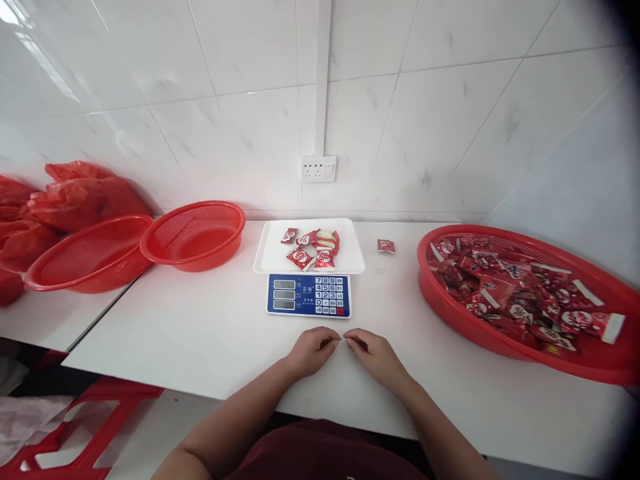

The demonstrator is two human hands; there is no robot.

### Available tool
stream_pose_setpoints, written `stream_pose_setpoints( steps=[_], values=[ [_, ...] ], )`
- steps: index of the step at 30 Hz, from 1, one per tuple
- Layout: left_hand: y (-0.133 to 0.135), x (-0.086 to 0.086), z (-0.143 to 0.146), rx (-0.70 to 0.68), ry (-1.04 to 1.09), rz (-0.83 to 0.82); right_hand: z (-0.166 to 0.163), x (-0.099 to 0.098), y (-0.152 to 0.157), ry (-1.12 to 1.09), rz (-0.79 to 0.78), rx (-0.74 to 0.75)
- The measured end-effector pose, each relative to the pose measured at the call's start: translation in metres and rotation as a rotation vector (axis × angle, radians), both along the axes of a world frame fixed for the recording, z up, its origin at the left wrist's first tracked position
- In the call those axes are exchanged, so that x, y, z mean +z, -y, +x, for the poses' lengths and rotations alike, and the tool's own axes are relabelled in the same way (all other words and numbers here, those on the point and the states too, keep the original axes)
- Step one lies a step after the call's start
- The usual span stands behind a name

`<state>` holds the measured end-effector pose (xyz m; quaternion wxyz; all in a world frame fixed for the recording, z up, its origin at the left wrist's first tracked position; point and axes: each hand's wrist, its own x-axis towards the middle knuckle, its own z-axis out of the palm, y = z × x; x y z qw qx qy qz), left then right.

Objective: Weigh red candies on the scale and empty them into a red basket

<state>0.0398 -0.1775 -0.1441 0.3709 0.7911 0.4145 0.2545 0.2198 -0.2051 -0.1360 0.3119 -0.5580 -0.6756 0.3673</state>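
Left hand (313,350) down on the white table (200,333), close to the near edge. Fingers curled in, loosely closed, nothing to see inside. Right hand (377,357) just beside, down on the table too. Fingers curled the same way, loosely closed, holding nothing to see. Fingertips of both hands almost touching in the middle.

Just past the hands, a blue scale (309,295), near but not touching. On top of the scale, a white tray (273,260). In the tray, a small pile of red sweets (313,248), lying toward the back. One lone sweet (385,246) on the table, just to the right of the tray.

Off to the right, a full basket (450,313), red, heaped with more red packets, well apart from the right hand.

To the left of the scale, a round basket (200,257), red. Beside that, further left, a flat basket (85,280), red too, its edge under the round one. Behind those two, red bags (75,197) piled by the wall.

Up on the white tiled wall, right behind the tray, a socket (319,169). Down low on the left, under the table edge, a red stool (85,440).
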Motion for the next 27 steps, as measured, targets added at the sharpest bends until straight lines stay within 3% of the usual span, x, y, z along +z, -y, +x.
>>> stream_pose_setpoints(
  steps=[4, 7, 13, 16, 21, 27],
  values=[
    [0.002, 0.011, -0.002, -0.084, -0.005, 0.03, 0.0, -0.008, -0.001, -0.01, 0.018, -0.041],
    [-0.011, 0.033, -0.009, -0.105, -0.014, 0.14, 0.001, -0.012, -0.003, -0.011, 0.017, -0.059],
    [-0.094, 0.098, -0.025, 0.227, -0.143, 0.428, 0.002, -0.012, -0.002, -0.037, -0.008, -0.087],
    [-0.138, 0.118, -0.031, 0.304, -0.379, 0.374, 0.002, -0.01, -0.001, -0.037, -0.003, -0.098],
    [-0.168, 0.122, -0.033, 0.237, -0.608, 0.153, 0.003, -0.009, 0.001, -0.055, 0.021, -0.098],
    [-0.163, 0.12, -0.024, 0.305, -0.487, 0.114, 0.004, -0.012, 0.0, -0.039, 0.024, -0.079]
  ],
)
